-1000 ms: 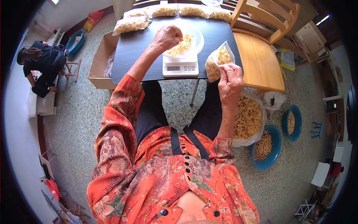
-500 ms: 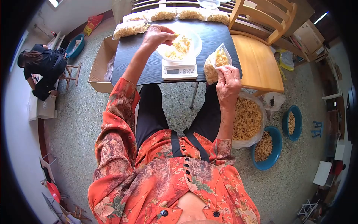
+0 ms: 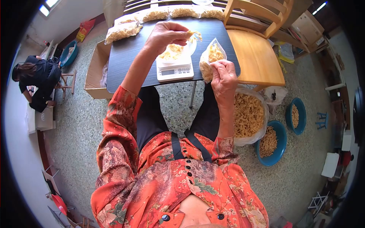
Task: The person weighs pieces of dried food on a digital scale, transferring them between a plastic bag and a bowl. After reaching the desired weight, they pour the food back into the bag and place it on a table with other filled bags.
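My left hand [image 3: 167,35] pinches a few yellowish dried pieces [image 3: 195,35] just above the clear bowl [image 3: 192,46]. More dried pieces [image 3: 173,52] lie in that bowl, which rests on the white kitchen scale [image 3: 175,71]. To the right of the scale, my right hand [image 3: 224,76] grips the edge of an open clear plastic bag [image 3: 208,60], partly filled with the same pieces and upright at the front of the dark table [image 3: 133,53].
Several filled bags [image 3: 156,14] line the table's back edge. A wooden chair [image 3: 254,57] adjoins the table's right side, a cardboard box [image 3: 95,72] the left. A big bag of dried pieces [image 3: 249,116] and blue basins [image 3: 279,142] stand on the floor. Another person [image 3: 40,79] sits far left.
My left hand has risen from the bowl and moved right over it, with pieces now between its fingers. My right hand still holds the bag. The whole view has shifted slightly.
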### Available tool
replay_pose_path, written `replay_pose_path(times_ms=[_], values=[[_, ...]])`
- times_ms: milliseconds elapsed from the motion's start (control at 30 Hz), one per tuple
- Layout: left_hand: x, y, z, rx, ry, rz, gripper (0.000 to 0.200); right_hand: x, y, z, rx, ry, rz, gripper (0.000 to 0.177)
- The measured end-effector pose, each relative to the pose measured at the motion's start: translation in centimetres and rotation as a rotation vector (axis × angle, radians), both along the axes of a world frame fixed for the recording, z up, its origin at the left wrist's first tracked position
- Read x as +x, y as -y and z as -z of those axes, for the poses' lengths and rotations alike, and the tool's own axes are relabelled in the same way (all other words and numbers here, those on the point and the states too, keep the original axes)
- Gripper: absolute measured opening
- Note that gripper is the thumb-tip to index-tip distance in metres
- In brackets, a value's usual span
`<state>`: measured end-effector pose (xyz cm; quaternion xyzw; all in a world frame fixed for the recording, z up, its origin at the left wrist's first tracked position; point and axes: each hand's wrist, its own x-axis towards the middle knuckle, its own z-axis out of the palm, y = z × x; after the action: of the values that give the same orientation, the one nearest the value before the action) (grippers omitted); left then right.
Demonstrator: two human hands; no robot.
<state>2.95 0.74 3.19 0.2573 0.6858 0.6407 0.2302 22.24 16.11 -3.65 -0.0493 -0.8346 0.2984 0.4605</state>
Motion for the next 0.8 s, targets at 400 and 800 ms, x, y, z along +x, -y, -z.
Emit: replay_pose_path(times_ms=[400, 800], values=[[6.0, -6.7, 1.1, -0.301, -1.217, 0.111, 0.003, 0.0, 0.2, 0.1, -0.014, 0.005, -0.015, 0.013], [4.4, -5.6, 0.5, -0.233, -1.257, 0.121, 0.029, 0.3, -0.5, 0.3, -0.056, -0.008, 0.000, 0.010]])
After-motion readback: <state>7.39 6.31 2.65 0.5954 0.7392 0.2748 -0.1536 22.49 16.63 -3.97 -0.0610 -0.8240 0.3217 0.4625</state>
